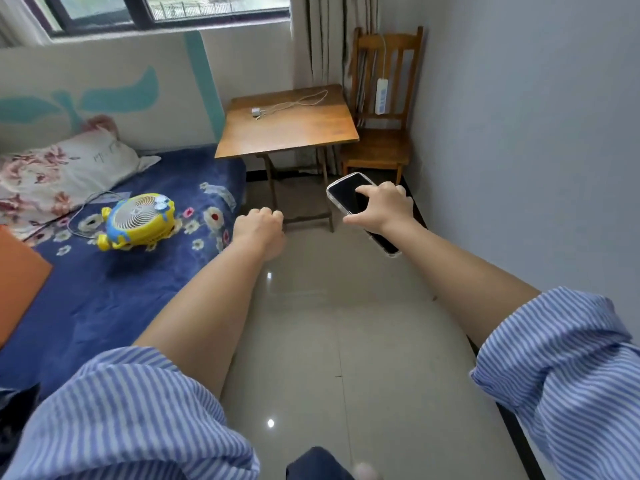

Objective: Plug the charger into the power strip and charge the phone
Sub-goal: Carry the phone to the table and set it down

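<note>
My right hand grips a black phone in a clear case, held in the air above the floor in front of the table. My left hand is curled into a loose fist with nothing in it, left of the phone. Farther off, a small white charger lies on the wooden folding table, its white cable looping toward the table's back right. A white power strip hangs against the back of a wooden chair in the corner, its cord running up over the chair's top.
A bed with a blue flowered cover fills the left side, carrying a yellow and blue toy-shaped fan, a flowered pillow and an orange board. The right wall stands close. Glossy floor tiles lead to the table.
</note>
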`<action>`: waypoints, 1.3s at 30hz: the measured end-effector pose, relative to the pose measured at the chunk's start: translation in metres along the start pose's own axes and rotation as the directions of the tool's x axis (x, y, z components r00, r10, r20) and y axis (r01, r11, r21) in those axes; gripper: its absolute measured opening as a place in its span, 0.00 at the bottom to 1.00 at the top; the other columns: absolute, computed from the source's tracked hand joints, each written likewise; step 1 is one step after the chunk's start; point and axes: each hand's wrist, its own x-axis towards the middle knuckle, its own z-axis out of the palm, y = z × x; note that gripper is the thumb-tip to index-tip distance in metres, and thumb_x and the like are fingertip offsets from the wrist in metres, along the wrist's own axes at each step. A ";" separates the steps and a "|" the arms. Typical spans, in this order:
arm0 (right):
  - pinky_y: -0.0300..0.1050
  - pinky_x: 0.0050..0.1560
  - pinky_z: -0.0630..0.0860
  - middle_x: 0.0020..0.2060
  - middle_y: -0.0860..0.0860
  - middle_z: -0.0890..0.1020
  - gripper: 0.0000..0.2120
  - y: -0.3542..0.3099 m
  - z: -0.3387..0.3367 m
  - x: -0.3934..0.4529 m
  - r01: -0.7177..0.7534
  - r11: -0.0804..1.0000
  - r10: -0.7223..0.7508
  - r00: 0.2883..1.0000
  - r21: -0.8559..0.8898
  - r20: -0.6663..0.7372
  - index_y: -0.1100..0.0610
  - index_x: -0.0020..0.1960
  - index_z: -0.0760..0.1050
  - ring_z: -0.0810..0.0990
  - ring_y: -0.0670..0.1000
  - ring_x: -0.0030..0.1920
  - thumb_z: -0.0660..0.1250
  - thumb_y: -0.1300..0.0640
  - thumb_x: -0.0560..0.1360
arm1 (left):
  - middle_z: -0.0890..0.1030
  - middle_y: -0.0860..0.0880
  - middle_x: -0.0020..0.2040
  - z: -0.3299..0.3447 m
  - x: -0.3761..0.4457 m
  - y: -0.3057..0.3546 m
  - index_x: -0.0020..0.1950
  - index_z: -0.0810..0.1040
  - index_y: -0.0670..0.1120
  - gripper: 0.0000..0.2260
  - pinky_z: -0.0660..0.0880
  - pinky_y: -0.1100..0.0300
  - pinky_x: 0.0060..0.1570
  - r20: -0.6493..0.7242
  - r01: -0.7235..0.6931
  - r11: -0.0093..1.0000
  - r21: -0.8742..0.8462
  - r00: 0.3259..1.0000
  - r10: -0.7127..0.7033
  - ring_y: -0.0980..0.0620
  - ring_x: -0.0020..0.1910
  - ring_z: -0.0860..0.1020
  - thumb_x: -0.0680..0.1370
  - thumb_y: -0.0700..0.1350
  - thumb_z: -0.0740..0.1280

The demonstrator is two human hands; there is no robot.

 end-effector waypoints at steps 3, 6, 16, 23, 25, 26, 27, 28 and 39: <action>0.55 0.59 0.67 0.59 0.59 0.74 0.28 -0.015 0.012 0.073 0.042 0.999 -0.042 0.999 -0.004 0.020 0.49 0.63 0.69 0.68 0.62 0.61 0.70 0.46 0.65 | 0.74 0.40 0.61 0.006 0.068 -0.023 0.61 0.69 0.41 0.14 0.71 0.48 0.55 0.014 0.014 1.000 0.010 1.000 -0.014 0.40 0.61 0.71 0.78 0.46 0.57; 0.55 0.59 0.68 0.59 0.59 0.74 0.28 -0.030 0.029 0.149 0.063 0.997 -0.061 0.997 -0.037 0.036 0.49 0.63 0.69 0.68 0.62 0.60 0.70 0.46 0.65 | 0.74 0.40 0.60 0.017 0.140 -0.050 0.62 0.69 0.41 0.14 0.73 0.48 0.53 0.025 0.019 1.000 0.016 0.999 -0.019 0.40 0.59 0.73 0.78 0.45 0.57; 0.54 0.58 0.70 0.60 0.59 0.75 0.30 -0.063 0.051 0.385 -0.008 0.999 0.009 1.000 -0.046 0.024 0.49 0.65 0.68 0.69 0.62 0.61 0.70 0.44 0.65 | 0.74 0.40 0.59 0.018 0.384 -0.128 0.60 0.69 0.41 0.13 0.72 0.50 0.50 0.086 -0.006 0.999 -0.037 0.996 0.009 0.40 0.58 0.72 0.78 0.45 0.57; 0.56 0.59 0.70 0.60 0.59 0.74 0.31 -0.058 0.073 0.545 -0.004 0.996 0.007 1.000 -0.088 0.030 0.50 0.65 0.67 0.69 0.62 0.61 0.70 0.42 0.66 | 0.75 0.41 0.58 0.047 0.536 -0.144 0.57 0.71 0.41 0.12 0.72 0.50 0.49 0.125 -0.026 0.998 -0.064 0.992 0.034 0.40 0.57 0.73 0.77 0.44 0.58; 0.55 0.59 0.70 0.61 0.59 0.74 0.31 -0.056 0.082 0.583 0.013 0.995 -0.008 0.999 -0.099 0.050 0.50 0.65 0.67 0.69 0.62 0.61 0.70 0.42 0.66 | 0.75 0.41 0.59 0.053 0.573 -0.149 0.59 0.70 0.41 0.13 0.73 0.50 0.50 0.139 -0.003 0.997 -0.073 0.990 0.013 0.41 0.57 0.73 0.77 0.44 0.58; 0.54 0.59 0.70 0.61 0.59 0.73 0.31 -0.055 0.085 0.619 0.033 0.994 -0.027 0.998 -0.102 0.059 0.49 0.66 0.66 0.69 0.61 0.61 0.70 0.42 0.66 | 0.75 0.41 0.59 0.055 0.606 -0.152 0.60 0.70 0.41 0.13 0.74 0.50 0.51 0.144 0.031 0.996 -0.085 0.989 -0.019 0.41 0.57 0.73 0.77 0.44 0.58; 0.54 0.59 0.70 0.61 0.59 0.73 0.32 -0.053 0.088 0.642 0.042 0.994 -0.036 0.997 -0.102 0.066 0.50 0.66 0.66 0.69 0.61 0.61 0.70 0.41 0.66 | 0.75 0.41 0.58 0.055 0.626 -0.155 0.60 0.70 0.42 0.13 0.74 0.51 0.50 0.149 0.065 0.993 -0.095 0.988 -0.051 0.41 0.56 0.74 0.77 0.44 0.58; 0.54 0.59 0.70 0.61 0.59 0.73 0.32 -0.051 0.091 0.656 0.051 0.993 -0.043 0.996 -0.105 0.074 0.50 0.66 0.66 0.69 0.61 0.61 0.70 0.41 0.66 | 0.75 0.41 0.58 0.055 0.637 -0.157 0.60 0.70 0.42 0.13 0.74 0.52 0.49 0.151 0.074 0.993 -0.093 0.987 -0.060 0.42 0.56 0.74 0.77 0.44 0.59; 0.54 0.60 0.67 0.60 0.58 0.73 0.29 -0.079 0.163 0.871 0.095 0.994 -0.081 0.976 -0.060 0.203 0.49 0.63 0.68 0.67 0.60 0.61 0.71 0.43 0.65 | 0.74 0.42 0.60 0.094 0.801 -0.221 0.62 0.69 0.43 0.14 0.74 0.51 0.53 0.284 0.264 0.954 -0.139 0.934 -0.217 0.43 0.57 0.73 0.77 0.45 0.58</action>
